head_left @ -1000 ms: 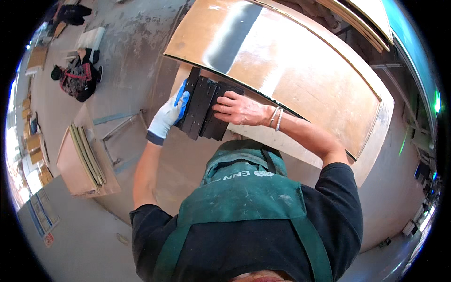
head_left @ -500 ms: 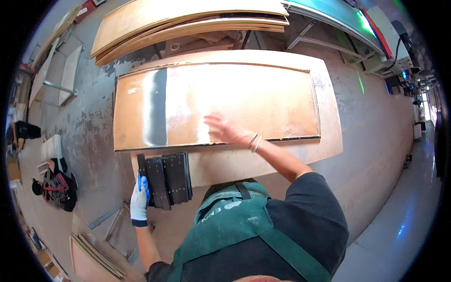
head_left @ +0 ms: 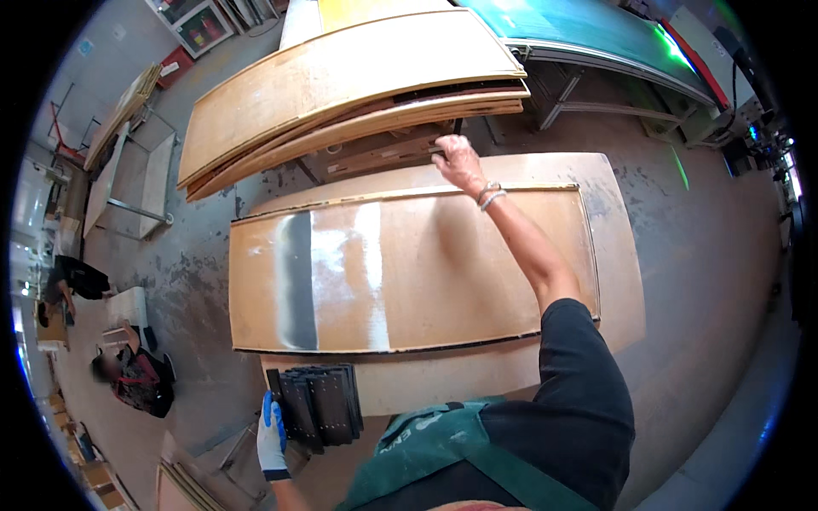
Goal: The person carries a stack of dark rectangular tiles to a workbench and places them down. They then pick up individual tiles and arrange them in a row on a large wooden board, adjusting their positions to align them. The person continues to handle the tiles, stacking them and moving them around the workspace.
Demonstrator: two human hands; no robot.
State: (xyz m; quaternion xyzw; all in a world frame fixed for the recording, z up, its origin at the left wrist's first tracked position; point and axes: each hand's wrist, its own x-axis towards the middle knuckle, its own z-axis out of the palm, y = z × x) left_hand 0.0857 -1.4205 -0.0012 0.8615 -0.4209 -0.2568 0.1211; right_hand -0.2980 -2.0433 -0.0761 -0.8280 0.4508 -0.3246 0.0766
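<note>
My left hand (head_left: 272, 436), in a white and blue work glove, grips a narrow black strip at the left end of a row of black perforated strips (head_left: 319, 407). These strips lie overlapped along the near edge of the table. My bare right hand (head_left: 461, 163), with bracelets at the wrist, is raised over the far edge of a large framed tan panel (head_left: 503, 264). Its fingers are loosely bent and apart, with nothing visible in them. Across the panel run a dark grey band (head_left: 298, 285) and a whitish, shiny stretch (head_left: 341, 272).
The panel rests on a larger pale tabletop (head_left: 613, 230). Beyond it stands a stack of wooden boards (head_left: 341, 85), with a teal-topped conveyor (head_left: 588, 51) at the far right. A person (head_left: 141, 379) is off to the left, near a metal-framed cart (head_left: 145, 192).
My right hand has moved from over the panel's middle to its far edge, farther and rightward. The view has tilted up, so the table sits lower. My left hand stays at the strips.
</note>
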